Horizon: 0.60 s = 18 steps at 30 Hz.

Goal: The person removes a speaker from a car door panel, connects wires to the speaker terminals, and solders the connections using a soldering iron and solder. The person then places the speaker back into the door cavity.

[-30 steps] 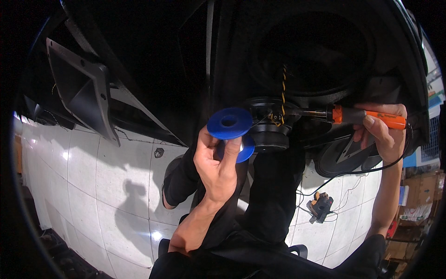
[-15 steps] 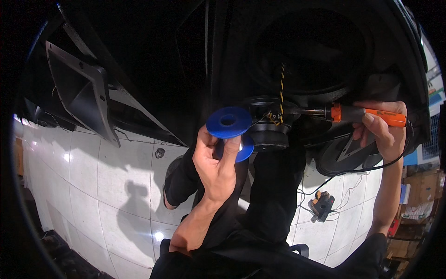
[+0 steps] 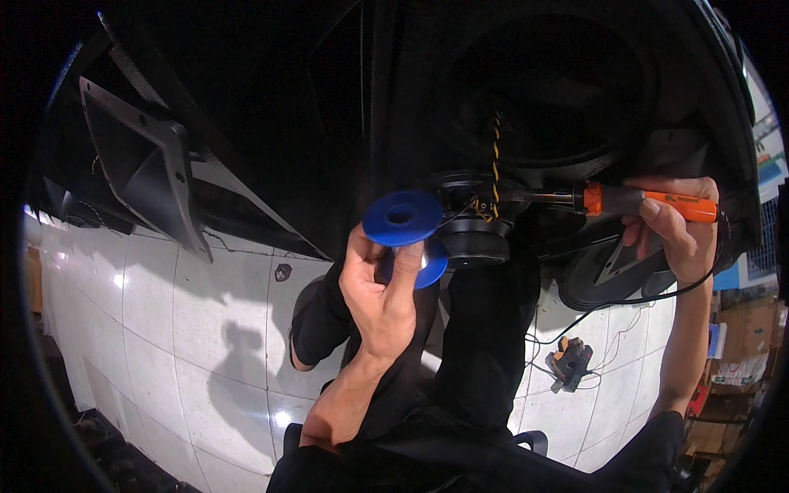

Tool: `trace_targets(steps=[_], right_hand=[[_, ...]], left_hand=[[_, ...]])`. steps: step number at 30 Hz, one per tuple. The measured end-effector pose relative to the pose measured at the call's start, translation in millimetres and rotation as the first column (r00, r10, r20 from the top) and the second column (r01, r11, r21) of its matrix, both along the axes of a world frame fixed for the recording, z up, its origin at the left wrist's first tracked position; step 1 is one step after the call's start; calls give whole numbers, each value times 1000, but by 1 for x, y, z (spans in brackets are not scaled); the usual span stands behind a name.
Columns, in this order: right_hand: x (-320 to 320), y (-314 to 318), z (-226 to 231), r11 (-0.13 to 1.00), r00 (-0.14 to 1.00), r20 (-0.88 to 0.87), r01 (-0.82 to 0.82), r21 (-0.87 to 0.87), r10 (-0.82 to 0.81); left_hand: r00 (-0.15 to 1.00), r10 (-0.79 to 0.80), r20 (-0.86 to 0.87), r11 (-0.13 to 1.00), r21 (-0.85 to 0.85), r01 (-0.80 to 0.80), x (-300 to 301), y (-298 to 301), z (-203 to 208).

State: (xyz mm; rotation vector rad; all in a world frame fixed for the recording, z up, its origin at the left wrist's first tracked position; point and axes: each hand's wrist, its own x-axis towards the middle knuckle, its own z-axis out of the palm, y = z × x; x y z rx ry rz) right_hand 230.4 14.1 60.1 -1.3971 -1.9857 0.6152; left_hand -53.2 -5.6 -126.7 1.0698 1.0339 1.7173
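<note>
My left hand point(image 3: 382, 300) is closed around a blue spool of solder point(image 3: 403, 220), its fingers between the two flanges. From the spool a thin strand reaches right toward the terminal of a round black speaker driver point(image 3: 479, 244). My right hand point(image 3: 678, 226) grips an orange and black soldering iron point(image 3: 610, 200) level, its metal end pointing left. The iron's tip is at the driver's terminal, where a twisted black and yellow wire point(image 3: 496, 152) comes down; the exact contact is too small to make out. The driver rests close to my knees.
A large black speaker cabinet point(image 3: 394, 90) with a round opening fills the far side. At left hangs a black horn point(image 3: 136, 152). A soldering iron stand point(image 3: 569, 361) sits on the white tiled floor point(image 3: 197, 329). The iron's black cord point(image 3: 649, 297) loops below my right hand. Cardboard boxes point(image 3: 746, 329) stand at right.
Almost nothing differs. The spool and my left hand have shifted very slightly down and left; the iron stays at the terminal.
</note>
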Motion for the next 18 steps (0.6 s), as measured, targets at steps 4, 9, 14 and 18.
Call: trace_targets(steps=[4, 9, 14, 18], right_hand=[[0, -1, 1, 1000, 1000, -4, 20, -21, -20], [-1, -3, -1, 999, 999, -3, 46, -8, -46], [1, -3, 0, 999, 999, 8, 37, -2, -37], [2, -5, -2, 998, 998, 17, 65, 11, -65]], left_hand=[[1000, -22, 17, 1000, -8, 22, -1, 0, -1], [997, 14, 75, 1000, -26, -12, -2, -5, -4], [990, 39, 139, 999, -26, -36, -8, -12, -2], [993, 38, 115, 999, -20, -36, -10, -13, -6]])
